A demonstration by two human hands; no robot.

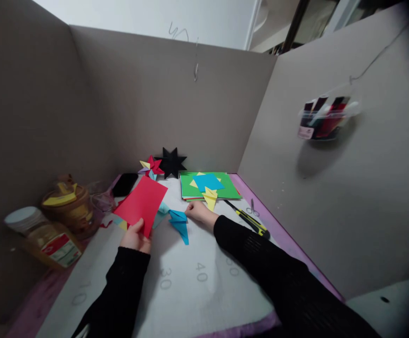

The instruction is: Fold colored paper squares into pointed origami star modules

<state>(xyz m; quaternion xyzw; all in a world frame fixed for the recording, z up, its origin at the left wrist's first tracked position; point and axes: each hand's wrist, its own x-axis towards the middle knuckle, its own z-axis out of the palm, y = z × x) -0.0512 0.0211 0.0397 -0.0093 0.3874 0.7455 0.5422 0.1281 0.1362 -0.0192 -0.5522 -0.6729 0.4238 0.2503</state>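
A flat red paper sheet (143, 202) is in my left hand (136, 237), pinched at its lower edge and held over the white mat. To the right, my right hand (197, 210) pinches the tip of a blue folded paper piece (179, 225), which hangs down and left from the fingers. Light blue folded paper (161, 212) shows between the two, partly behind the red sheet. A yellow folded piece (210, 198) lies just above my right hand, overlapping the green paper stack (231, 188) with a blue square (208, 181) on top.
A yellow-black cutter (252, 220) and small scissors (252, 209) lie right. At the back stand a black star (171, 163) and a coloured folded star (151, 165). A dark phone (125, 184), a brown pot (71, 206) and a glue jar (49, 237) are left. Grey panels surround the table.
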